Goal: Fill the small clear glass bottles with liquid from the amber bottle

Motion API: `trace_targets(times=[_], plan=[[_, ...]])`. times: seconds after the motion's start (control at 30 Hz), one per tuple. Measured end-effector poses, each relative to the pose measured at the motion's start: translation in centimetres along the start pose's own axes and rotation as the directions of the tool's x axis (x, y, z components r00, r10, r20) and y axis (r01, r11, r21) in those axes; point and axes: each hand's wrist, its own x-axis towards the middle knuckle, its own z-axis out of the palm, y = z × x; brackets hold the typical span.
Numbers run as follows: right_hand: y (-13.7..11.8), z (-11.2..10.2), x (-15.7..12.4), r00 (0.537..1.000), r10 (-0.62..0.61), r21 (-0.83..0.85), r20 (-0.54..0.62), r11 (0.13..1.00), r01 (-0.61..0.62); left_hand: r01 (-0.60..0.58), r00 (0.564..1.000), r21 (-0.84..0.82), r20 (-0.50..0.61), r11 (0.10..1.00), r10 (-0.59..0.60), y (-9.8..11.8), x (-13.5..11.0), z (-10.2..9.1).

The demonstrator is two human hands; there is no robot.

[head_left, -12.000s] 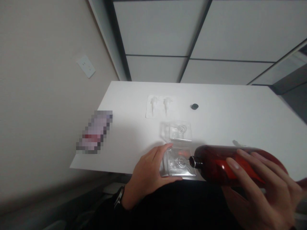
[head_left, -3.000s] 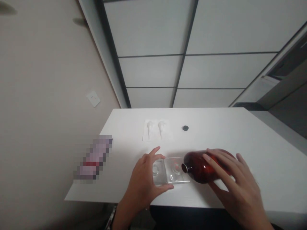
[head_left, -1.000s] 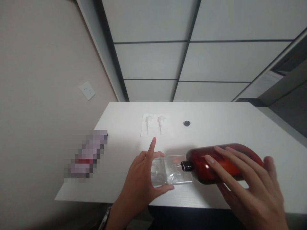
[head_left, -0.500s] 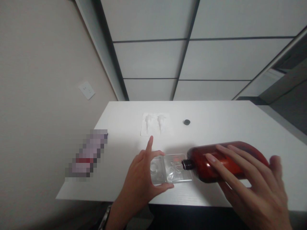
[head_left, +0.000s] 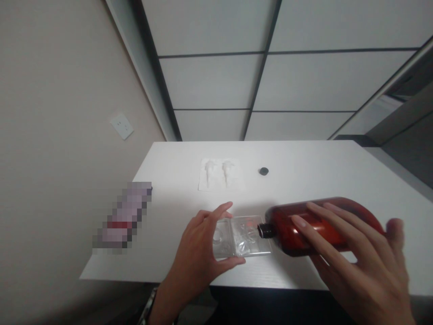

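My left hand point(head_left: 203, 246) grips the edges of a clear plastic container point(head_left: 252, 237), thumb on the near side and fingers on the far side. The container has two sections and lies on the white table; some clear material shows in its right section. In my right hand point(head_left: 358, 257) is a reddish-brown bottle point(head_left: 314, 228), tipped on its side with the fingers over its top. Its uncapped black neck point(head_left: 266, 230) points left, over the container's right end. Whether liquid is coming out, I cannot tell.
Two white syringe-like or nozzle-like pieces point(head_left: 227, 174) lie on a white sheet point(head_left: 218, 183) at the table's middle back. A dark round cap point(head_left: 264, 171) sits to their right. A pixelated pinkish object point(head_left: 126, 214) lies at the left edge of the table point(head_left: 324, 169).
My left index finger, raised before, has bent down toward the container's far edge. The bottle and right hand stay nearly in place.
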Motion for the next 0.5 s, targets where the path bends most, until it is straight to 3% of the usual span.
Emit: trace_targets(times=[0.5], plan=[[-0.42,-0.33,0.67,0.999,0.045,0.023,0.001,0.999,-0.045,-0.058,0.997,-0.007,0.053,0.998,0.058,0.68,0.84,-0.62]])
